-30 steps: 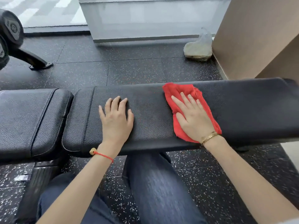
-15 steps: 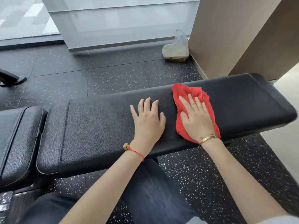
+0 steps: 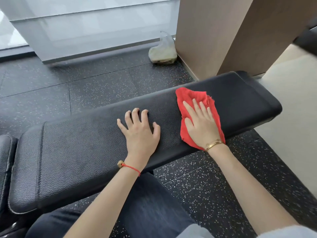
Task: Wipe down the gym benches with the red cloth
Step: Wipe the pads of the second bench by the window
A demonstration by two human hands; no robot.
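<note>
A long black padded gym bench (image 3: pixel 77 148) runs across the view, rising toward the right. The red cloth (image 3: pixel 192 98) lies spread on its right part. My right hand (image 3: pixel 200 124) presses flat on the cloth, fingers stretched, covering its middle. My left hand (image 3: pixel 139 133) rests on the bare pad just left of the cloth, fingers spread and slightly curled, holding nothing. A second black pad (image 3: pixel 5 160) adjoins the bench at the far left edge.
Dark speckled rubber floor (image 3: pixel 85 90) surrounds the bench. A clear plastic bag (image 3: pixel 163 52) sits on the floor by a brown pillar (image 3: pixel 214 35). A frosted glass wall (image 3: pixel 94 26) stands behind. My legs in dark jeans (image 3: pixel 151 208) are under the bench's near edge.
Both hands have slid rightward along the bench with the cloth, toward its right end. My view has swung right, so the left pad is almost out of sight.
</note>
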